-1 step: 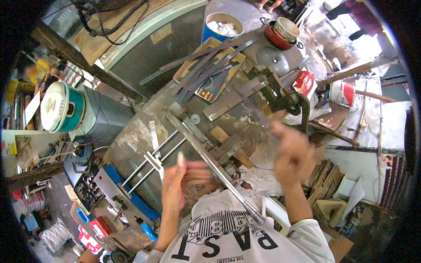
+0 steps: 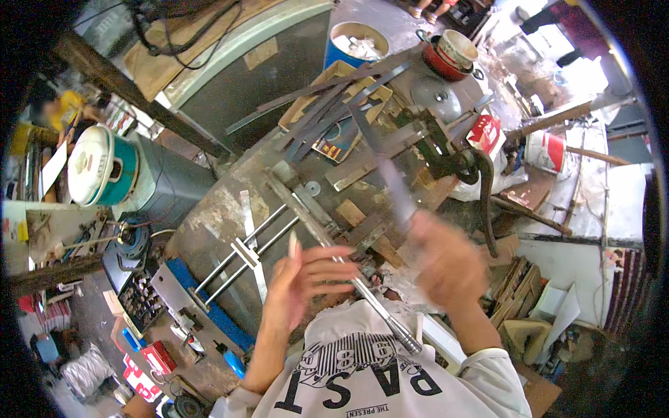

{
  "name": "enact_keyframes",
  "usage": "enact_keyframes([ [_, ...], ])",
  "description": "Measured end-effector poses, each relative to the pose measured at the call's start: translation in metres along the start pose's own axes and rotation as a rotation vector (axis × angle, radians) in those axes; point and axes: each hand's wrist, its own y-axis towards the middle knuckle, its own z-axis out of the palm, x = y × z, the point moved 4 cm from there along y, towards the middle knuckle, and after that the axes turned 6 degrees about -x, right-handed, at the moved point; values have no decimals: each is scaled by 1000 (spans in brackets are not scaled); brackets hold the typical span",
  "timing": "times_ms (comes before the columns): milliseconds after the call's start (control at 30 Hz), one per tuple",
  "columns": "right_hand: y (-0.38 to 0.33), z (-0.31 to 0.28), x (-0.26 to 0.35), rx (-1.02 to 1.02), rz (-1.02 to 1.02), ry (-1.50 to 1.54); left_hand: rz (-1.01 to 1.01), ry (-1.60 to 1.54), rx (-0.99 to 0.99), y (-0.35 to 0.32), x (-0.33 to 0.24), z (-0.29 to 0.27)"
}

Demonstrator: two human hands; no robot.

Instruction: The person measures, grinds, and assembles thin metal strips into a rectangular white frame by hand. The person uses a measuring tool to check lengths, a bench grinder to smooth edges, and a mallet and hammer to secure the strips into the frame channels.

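Note:
My left hand (image 2: 303, 279) is open, thumb up and fingers spread, reaching over a long shiny metal rod (image 2: 373, 299) that slants toward my shirt. Nothing shows in its grasp. My right hand (image 2: 449, 265), smeared by motion, is closed on a long flat metal strip (image 2: 394, 177). The strip points away from me, dark at its far end and blurred near the hand; its exact kind is unclear. Left of the rod, two thin parallel bars (image 2: 268, 230) pass through a pale crosspiece (image 2: 244, 253). Wood blocks (image 2: 350, 212) and a small washer (image 2: 313, 189) sit beyond the left hand.
Dark flat metal bars (image 2: 327, 104) are piled over a cardboard tray at the back. A heavy vise (image 2: 439, 150) and a curved iron piece (image 2: 484, 188) stand at right. Farther off are a blue drum (image 2: 334, 59), red pot (image 2: 442, 63) and teal cooker (image 2: 124, 171).
My left hand has moved right, its fingers now over the rod. My right hand has shifted slightly left, and the strip in it shows more plainly.

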Motion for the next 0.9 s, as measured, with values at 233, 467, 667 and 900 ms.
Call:
enact_keyframes([
  [233,-37,39,64,523,-149,108,271,320,-176,-14,-6,-72],
  [467,-146,-2,26,784,1333,272,443,1257,-211,-25,64,-276],
  [667,-72,-18,80,657,1037,18,265,1353,-67,35,114,-291],
  [900,7,-3,105,819,1178,-192,82,1114,-155,83,120,-277],
])
